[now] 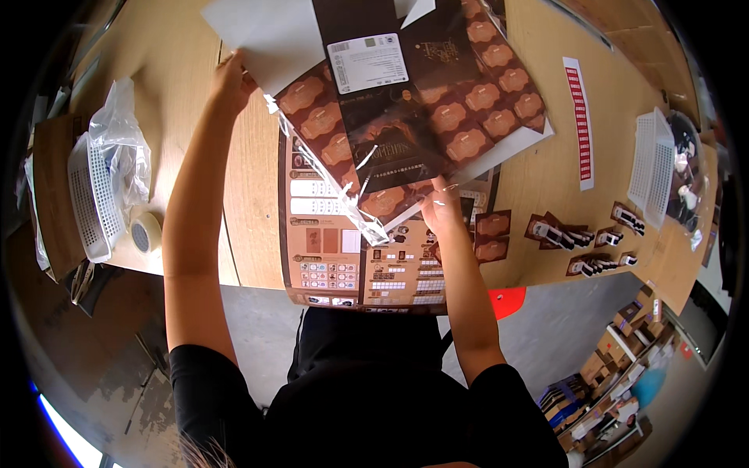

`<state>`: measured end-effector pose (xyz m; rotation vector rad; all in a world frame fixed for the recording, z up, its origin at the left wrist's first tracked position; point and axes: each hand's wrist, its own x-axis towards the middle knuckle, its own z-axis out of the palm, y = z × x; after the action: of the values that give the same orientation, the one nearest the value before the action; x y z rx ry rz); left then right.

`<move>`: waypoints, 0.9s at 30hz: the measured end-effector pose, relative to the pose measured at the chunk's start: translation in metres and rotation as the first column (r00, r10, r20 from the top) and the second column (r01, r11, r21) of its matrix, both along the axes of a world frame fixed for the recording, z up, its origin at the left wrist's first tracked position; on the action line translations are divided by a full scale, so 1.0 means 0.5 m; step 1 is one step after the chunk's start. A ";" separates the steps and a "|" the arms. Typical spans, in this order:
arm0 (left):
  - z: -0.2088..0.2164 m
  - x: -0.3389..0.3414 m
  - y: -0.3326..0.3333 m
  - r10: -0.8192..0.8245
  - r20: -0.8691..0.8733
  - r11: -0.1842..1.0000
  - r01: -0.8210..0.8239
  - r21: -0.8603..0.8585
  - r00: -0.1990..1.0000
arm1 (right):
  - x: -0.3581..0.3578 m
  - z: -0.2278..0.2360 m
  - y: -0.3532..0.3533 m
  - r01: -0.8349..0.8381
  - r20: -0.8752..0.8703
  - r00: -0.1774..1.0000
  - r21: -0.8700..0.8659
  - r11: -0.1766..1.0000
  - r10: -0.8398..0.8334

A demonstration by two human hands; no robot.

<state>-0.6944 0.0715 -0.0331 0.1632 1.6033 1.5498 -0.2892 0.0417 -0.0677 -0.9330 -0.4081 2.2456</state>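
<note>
A clear plastic-wrapped pack of printed sheets is held tilted above the table. It shows brown sheets with rows of lighter label shapes, a dark brown printed panel with a white sticker, and white sheet edges. My left hand pinches the pack's left edge, near the white sheet. With its thumb on top, my right hand grips the lower edge. Crinkled film shines along the lower left side. Beneath lies a large brown illustrated sheet, partly covered by the pack and overhanging the table's near edge.
At left are a white perforated basket, crumpled clear plastic and a tape roll. At right lie a red-and-white sticker strip, small brown cards, several small bundled cards and another white basket.
</note>
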 end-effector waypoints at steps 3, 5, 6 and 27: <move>-0.013 -0.090 -0.011 0.168 0.020 0.983 -0.169 0.067 0.986 | -0.027 0.038 -0.012 0.148 0.240 0.959 0.036 0.988 -0.153; -0.001 -0.111 -0.008 0.247 0.097 0.965 -0.255 0.069 0.964 | -0.038 0.071 -0.025 0.193 0.227 0.953 0.059 0.979 -0.202; -0.002 -0.120 -0.011 0.251 0.097 0.966 -0.256 0.041 0.963 | -0.038 0.094 -0.033 0.134 0.253 0.957 0.058 0.989 -0.144; -0.172 -0.161 -0.166 0.412 0.040 0.903 -0.403 -0.152 0.910 | -0.019 0.060 -0.079 0.112 0.404 0.904 0.087 0.990 -0.138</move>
<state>-0.7749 -0.0117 -0.1189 -0.3244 1.7590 1.7213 -0.2985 0.0023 -0.0374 -1.3627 -0.5819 1.9028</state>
